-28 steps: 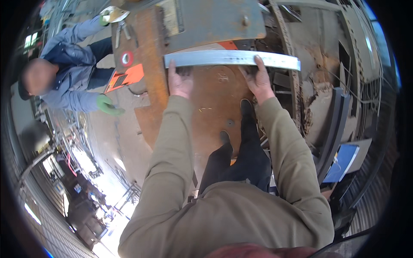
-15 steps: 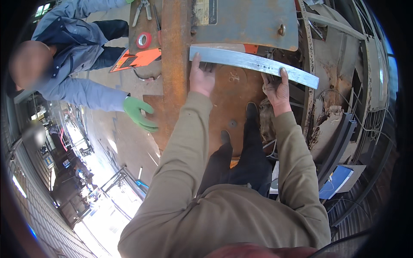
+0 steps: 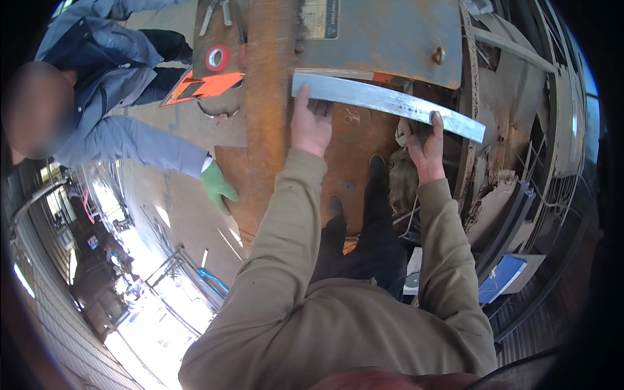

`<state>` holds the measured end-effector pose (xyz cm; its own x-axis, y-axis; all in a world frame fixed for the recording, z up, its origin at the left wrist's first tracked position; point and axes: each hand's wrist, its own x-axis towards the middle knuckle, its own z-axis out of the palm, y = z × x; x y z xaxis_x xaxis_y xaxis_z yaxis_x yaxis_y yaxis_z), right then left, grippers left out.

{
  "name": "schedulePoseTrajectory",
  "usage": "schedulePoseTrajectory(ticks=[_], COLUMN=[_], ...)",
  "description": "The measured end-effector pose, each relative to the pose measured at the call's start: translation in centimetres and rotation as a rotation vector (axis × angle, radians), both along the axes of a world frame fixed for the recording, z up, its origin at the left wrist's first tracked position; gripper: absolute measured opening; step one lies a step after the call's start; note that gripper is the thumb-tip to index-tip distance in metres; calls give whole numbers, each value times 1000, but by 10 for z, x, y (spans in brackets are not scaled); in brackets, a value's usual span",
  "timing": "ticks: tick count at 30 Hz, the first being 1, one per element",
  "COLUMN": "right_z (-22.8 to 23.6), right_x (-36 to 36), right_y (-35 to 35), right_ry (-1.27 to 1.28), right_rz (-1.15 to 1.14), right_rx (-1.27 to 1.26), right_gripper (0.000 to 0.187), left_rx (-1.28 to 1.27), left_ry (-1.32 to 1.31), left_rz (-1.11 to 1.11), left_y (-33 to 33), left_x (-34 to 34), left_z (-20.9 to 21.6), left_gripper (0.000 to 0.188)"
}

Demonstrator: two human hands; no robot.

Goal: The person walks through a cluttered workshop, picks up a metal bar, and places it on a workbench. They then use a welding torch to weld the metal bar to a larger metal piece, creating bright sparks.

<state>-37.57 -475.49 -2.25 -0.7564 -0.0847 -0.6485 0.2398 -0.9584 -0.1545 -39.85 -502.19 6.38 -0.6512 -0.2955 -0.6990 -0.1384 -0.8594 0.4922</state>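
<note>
A long, shiny silver metal bar (image 3: 383, 103) stretches in front of me, its right end slanting nearer to me, with a row of small dark marks along it. My left hand (image 3: 312, 125) grips it close to its left end, thumb on top and fingers underneath. Nearer the right end, my right hand (image 3: 426, 148) is closed round it in the same way. The bar is held over a rusty brown steel surface, just in front of a grey metal plate (image 3: 383, 39).
On the left a co-worker's green glove (image 3: 218, 185) hangs beside a rusty beam (image 3: 266, 97). Red tape (image 3: 218, 58) and pliers (image 3: 225, 13) lie beyond it, near an orange panel (image 3: 208, 88). Right of me stand a metal frame (image 3: 469, 84) and a blue box (image 3: 504, 276).
The metal bar and both my hands have shifted slightly right and nearer in the picture. The co-worker's gloved hand has turned and moved a little right.
</note>
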Motion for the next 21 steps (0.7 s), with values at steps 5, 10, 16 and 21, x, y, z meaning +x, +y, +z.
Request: schedulePoseTrajectory(ticks=[5, 10, 16, 21], right_z=[2, -1, -6, -7], right_x=[1, -3, -7, -5], right_y=[2, 2, 6, 9], right_ry=[46, -16, -19, -9], right_rz=[46, 75, 59, 86], right_rx=[20, 61, 99, 80], right_gripper=[51, 44, 41, 46], left_rx=[5, 11, 23, 27], left_ry=[22, 24, 14, 10], left_rz=[55, 55, 55, 66], left_y=[1, 1, 1, 2], left_x=[4, 5, 5, 9], left_z=[-4, -6, -10, -14], left_gripper=[50, 54, 52, 52])
